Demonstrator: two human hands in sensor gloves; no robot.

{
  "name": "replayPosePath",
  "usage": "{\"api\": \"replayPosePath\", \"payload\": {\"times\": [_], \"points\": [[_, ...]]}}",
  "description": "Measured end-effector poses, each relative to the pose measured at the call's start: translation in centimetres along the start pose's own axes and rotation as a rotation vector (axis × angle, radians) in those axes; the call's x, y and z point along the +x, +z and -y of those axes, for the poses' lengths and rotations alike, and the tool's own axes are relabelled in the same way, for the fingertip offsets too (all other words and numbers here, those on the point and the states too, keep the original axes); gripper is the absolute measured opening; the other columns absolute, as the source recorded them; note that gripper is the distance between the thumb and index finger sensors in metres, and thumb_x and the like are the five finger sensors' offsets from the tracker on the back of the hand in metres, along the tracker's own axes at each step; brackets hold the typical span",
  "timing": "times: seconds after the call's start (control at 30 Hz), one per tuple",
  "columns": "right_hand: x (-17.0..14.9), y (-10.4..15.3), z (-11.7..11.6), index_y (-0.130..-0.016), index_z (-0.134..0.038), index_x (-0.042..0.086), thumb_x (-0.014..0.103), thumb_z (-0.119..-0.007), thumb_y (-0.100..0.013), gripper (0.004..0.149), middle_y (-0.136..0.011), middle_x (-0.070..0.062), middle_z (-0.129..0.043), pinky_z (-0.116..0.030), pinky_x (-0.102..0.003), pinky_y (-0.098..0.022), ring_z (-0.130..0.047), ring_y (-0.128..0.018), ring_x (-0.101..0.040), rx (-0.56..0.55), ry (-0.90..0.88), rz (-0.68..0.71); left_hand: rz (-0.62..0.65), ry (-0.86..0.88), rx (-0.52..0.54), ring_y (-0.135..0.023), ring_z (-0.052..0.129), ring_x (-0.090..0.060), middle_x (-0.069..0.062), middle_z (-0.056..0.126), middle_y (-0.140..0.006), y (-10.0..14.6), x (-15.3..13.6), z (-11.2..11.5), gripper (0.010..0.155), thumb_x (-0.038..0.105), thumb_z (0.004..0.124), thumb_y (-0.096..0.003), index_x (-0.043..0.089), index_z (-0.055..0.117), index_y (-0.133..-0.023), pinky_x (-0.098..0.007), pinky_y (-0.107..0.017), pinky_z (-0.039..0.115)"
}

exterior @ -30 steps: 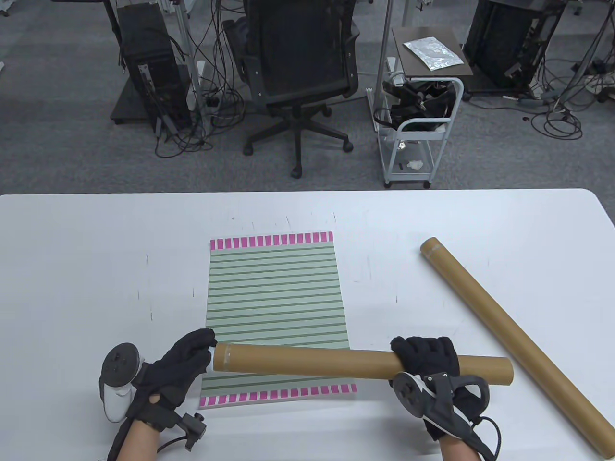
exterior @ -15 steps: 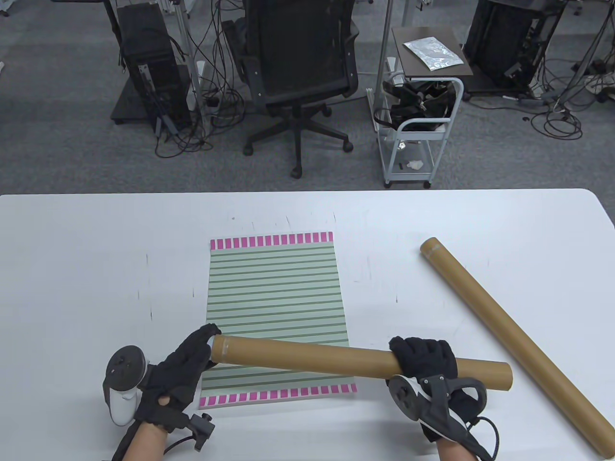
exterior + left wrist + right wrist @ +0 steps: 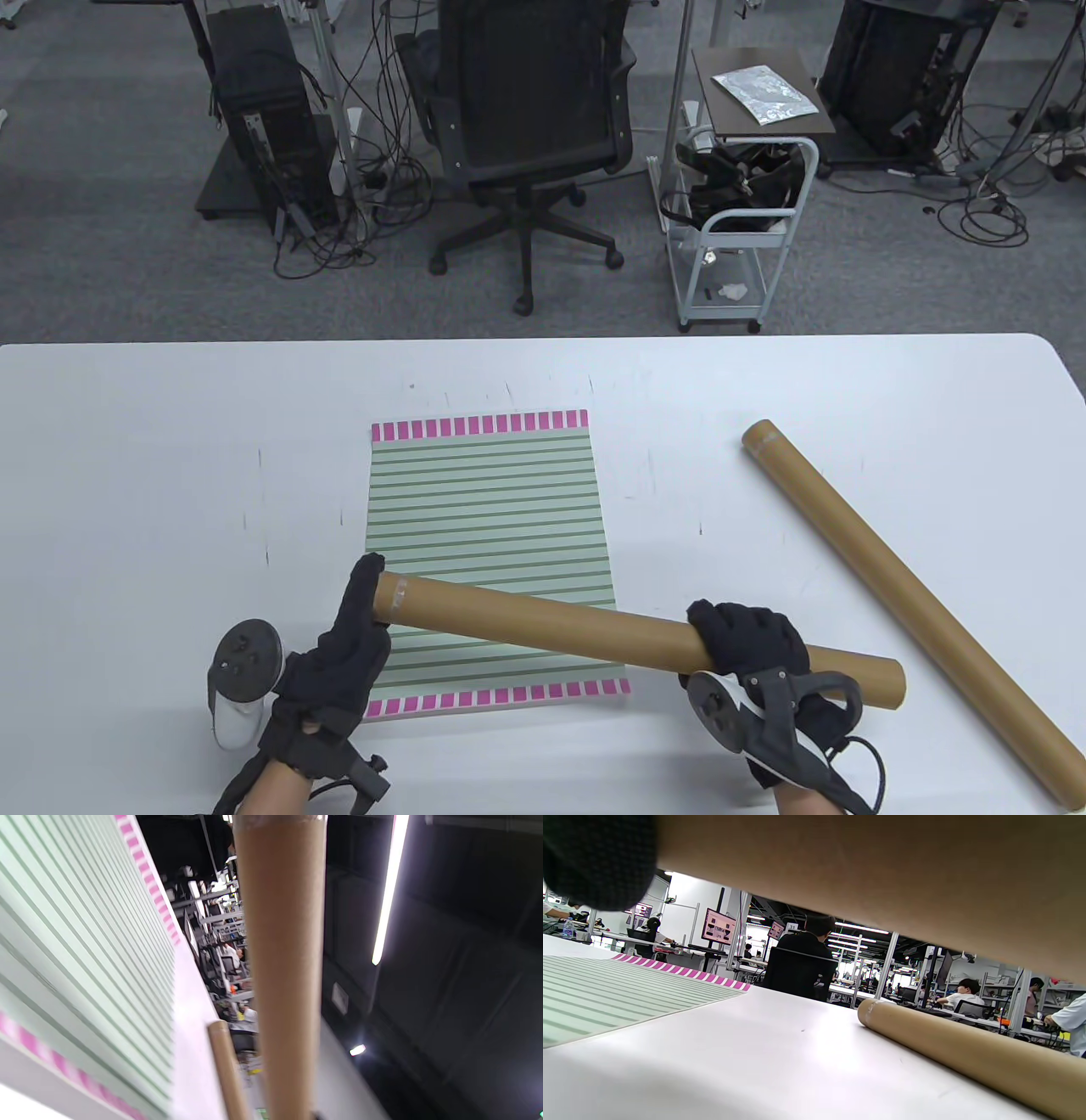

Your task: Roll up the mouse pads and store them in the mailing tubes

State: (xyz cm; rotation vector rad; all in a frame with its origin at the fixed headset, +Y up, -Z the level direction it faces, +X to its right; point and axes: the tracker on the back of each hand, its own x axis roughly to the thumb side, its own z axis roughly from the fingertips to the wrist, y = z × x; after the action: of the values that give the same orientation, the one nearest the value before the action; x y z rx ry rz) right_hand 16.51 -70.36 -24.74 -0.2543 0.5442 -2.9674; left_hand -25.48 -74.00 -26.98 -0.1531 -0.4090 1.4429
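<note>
A green striped mouse pad (image 3: 488, 509) with pink checked ends lies flat on the white table (image 3: 127, 475). It also shows in the left wrist view (image 3: 76, 955) and the right wrist view (image 3: 606, 988). My right hand (image 3: 751, 645) grips a brown mailing tube (image 3: 594, 632) and holds it across the pad's near part; the tube fills the top of the right wrist view (image 3: 882, 870). My left hand (image 3: 352, 645) touches the tube's left end with its fingers (image 3: 366, 586). The tube runs down the left wrist view (image 3: 282, 963). A second, longer tube (image 3: 899, 607) lies diagonally at the right.
The second tube also shows in the right wrist view (image 3: 967, 1056) and the left wrist view (image 3: 227, 1073). Beyond the table's far edge stand an office chair (image 3: 526, 127), a small cart (image 3: 738, 221) and computer towers (image 3: 263, 119).
The tube's left end has moved away from me over the pad, so the tube now slants. My left hand has moved right and forward with it. The right hand has barely moved.
</note>
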Motion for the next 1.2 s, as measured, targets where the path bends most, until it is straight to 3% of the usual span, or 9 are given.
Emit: {"api": "replayPosePath", "payload": {"times": [0.1, 0.23, 0.33, 0.47, 0.57, 0.7, 1.0, 1.2], "points": [[0.2, -0.1, -0.5, -0.093, -0.068, 0.034, 0.063, -0.084, -0.031, 0.07, -0.085, 0.008, -0.083, -0.075, -0.043, -0.065, -0.088, -0.074, -0.018, 0.024, -0.008, 0.005, -0.02, 0.029, -0.001, -0.116, 0.008, -0.022, 0.012, 0.006, -0.122, -0.1, -0.5, -0.1, 0.083, 0.068, 0.058, -0.0446, 0.042, 0.014, -0.11, -0.046, -0.09, 0.027], [-0.2, -0.4, -1.3, -0.094, -0.067, 0.032, 0.062, -0.084, -0.032, 0.071, -0.086, 0.007, -0.083, -0.075, -0.044, -0.064, -0.088, -0.073, -0.019, 0.055, 0.05, -0.07, -0.08, -0.355, 0.065, -0.116, 0.015, -0.024, 0.01, 0.013, -0.122, 0.3, -1.0, -1.1, 0.083, 0.069, 0.06, -0.0425, 0.043, 0.019, -0.11, -0.049, -0.089, 0.025], [-1.7, -0.7, -2.4, -0.095, -0.068, 0.03, 0.061, -0.084, -0.032, 0.072, -0.085, 0.004, -0.084, -0.076, -0.046, -0.062, -0.089, -0.072, -0.021, 0.126, 0.05, -0.204, -0.086, -0.619, 0.119, -0.116, 0.022, -0.023, 0.011, 0.021, -0.122, 0.5, -0.5, -1.4, 0.08, 0.069, 0.063, -0.0406, 0.043, 0.03, -0.109, -0.05, -0.088, 0.027], [-4.2, -1.3, -3.8, -0.1, -0.063, 0.025, 0.056, -0.083, -0.035, 0.075, -0.088, -0.002, -0.083, -0.077, -0.049, -0.06, -0.089, -0.072, -0.026, 0.194, 0.057, -0.371, -0.089, -0.963, 0.125, -0.116, 0.027, -0.026, 0.009, 0.027, -0.122, 0.2, 0.0, -0.4, 0.077, 0.068, 0.064, -0.0387, 0.046, 0.039, -0.107, -0.049, -0.089, 0.031], [-6.0, -1.7, -5.0, -0.104, -0.058, 0.02, 0.052, -0.081, -0.038, 0.077, -0.092, -0.007, -0.079, -0.076, -0.052, -0.061, -0.087, -0.075, -0.03, 0.281, 0.001, -0.532, -0.087, -1.106, 0.087, -0.117, 0.027, -0.024, 0.011, 0.027, -0.122, -0.2, 0.1, 0.5, 0.076, 0.069, 0.063, -0.0383, 0.048, 0.038, -0.107, -0.049, -0.089, 0.03], [-8.1, -2.2, -6.5, -0.107, -0.053, 0.019, 0.05, -0.079, -0.04, 0.078, -0.095, -0.008, -0.075, -0.073, -0.052, -0.063, -0.083, -0.079, -0.032, 0.397, -0.142, -0.624, -0.099, -1.128, 0.053, -0.117, 0.027, -0.023, 0.012, 0.029, -0.122, -0.5, -0.2, 0.8, 0.074, 0.068, 0.062, -0.0392, 0.048, 0.042, -0.107, -0.05, -0.089, 0.03], [-8.2, -4.2, -9.1, -0.108, -0.052, 0.017, 0.049, -0.077, -0.042, 0.078, -0.097, -0.01, -0.074, -0.073, -0.054, -0.064, -0.081, -0.078, -0.035, 0.504, -0.082, -0.711, -0.128, -1.101, 0.019, -0.117, 0.029, -0.021, 0.013, 0.031, -0.122, -0.8, -0.8, 0.5, 0.069, 0.066, 0.062, -0.0411, 0.047, 0.046, -0.106, -0.05, -0.089, 0.029], [-8.1, -5.2, -9.7, -0.109, -0.049, 0.01, 0.046, -0.075, -0.045, 0.078, -0.098, -0.017, -0.068, -0.07, -0.059, -0.062, -0.075, -0.078, -0.042, 0.574, -0.116, -0.683, -0.134, -1.113, -0.004, -0.118, 0.029, -0.02, 0.014, 0.031, -0.122, -1.2, -1.0, 0.8, 0.069, 0.066, 0.062, -0.0411, 0.047, 0.047, -0.106, -0.05, -0.09, 0.029]]}}
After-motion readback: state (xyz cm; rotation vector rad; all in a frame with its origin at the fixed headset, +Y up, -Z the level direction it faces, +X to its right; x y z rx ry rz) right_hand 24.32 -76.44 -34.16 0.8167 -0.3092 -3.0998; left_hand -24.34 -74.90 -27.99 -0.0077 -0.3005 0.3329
